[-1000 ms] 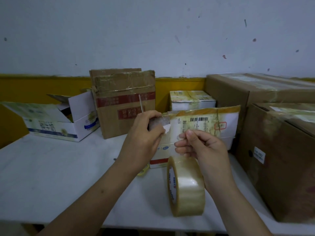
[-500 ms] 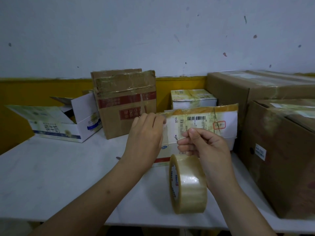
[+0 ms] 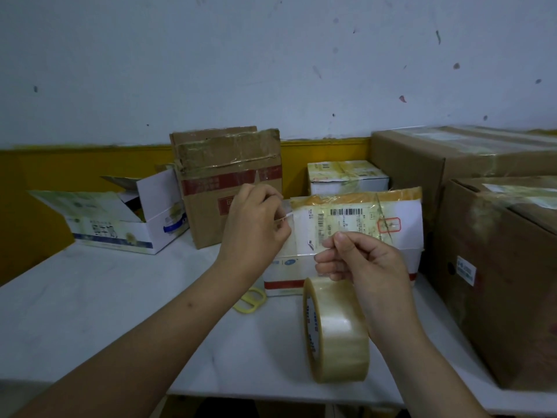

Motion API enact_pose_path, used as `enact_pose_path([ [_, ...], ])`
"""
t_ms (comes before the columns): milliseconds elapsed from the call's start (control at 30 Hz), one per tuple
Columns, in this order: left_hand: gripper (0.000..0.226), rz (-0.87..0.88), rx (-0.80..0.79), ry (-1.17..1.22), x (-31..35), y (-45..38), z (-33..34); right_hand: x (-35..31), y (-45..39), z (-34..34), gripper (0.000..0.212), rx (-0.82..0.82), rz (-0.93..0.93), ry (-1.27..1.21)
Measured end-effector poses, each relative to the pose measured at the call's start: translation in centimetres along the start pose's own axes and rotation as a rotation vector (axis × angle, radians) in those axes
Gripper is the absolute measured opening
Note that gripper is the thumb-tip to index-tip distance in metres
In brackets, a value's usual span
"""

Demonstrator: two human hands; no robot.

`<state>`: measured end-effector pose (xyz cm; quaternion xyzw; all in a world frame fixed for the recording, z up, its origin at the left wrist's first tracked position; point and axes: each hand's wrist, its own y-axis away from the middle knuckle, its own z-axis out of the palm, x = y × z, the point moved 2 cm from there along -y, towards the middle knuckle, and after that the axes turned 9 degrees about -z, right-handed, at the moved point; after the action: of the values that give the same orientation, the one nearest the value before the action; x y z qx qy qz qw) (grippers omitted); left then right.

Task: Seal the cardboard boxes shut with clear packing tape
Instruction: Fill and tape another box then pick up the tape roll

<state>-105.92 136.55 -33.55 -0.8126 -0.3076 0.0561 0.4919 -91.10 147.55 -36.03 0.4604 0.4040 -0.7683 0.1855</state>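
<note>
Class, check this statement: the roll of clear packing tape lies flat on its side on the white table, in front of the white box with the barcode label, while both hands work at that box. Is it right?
Not quite. The head view shows the roll of clear packing tape standing on its edge, not lying flat. The rest holds: it is on the white table, in front of the white box with the barcode label, where the left hand and right hand work.

likely a packing or storeroom, taped cardboard boxes crowding white table, scuffed bare wall
</note>
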Motion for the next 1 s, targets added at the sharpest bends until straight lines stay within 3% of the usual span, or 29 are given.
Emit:
enact_pose_path([
  [200, 0.018, -0.097, -0.108, 0.137, 0.2, -0.1, -1.0, 0.0, 0.1, 0.1, 0.021, -0.016, -0.017, 0.019],
  [300, 0.017, -0.054, -0.208, 0.084, 0.4, -0.6, -1.9, 0.0, 0.2, 0.3, 0.021, -0.022, -0.021, 0.021],
  [567, 0.014, -0.054, -0.639, -0.058, 1.8, -4.1, -2.6, -0.3, 0.6, 0.3, 0.021, -0.023, -0.023, 0.023],
  [733, 0.025, -0.218, -0.637, 0.096, 0.7, -5.2, -1.8, -0.6, 0.9, 0.2, 0.022, -0.032, -0.020, 0.027],
  [900, 0.075, -0.300, -0.743, 0.083, 0.2, -5.4, -1.4, -0.6, 1.0, 0.2, 0.022, -0.042, -0.031, 0.039],
  [1000, 0.058, -0.250, -0.790, 0.057, 0.5, -5.6, -1.3, -0.6, 1.1, 0.3, 0.022, -0.045, -0.031, 0.047],
])
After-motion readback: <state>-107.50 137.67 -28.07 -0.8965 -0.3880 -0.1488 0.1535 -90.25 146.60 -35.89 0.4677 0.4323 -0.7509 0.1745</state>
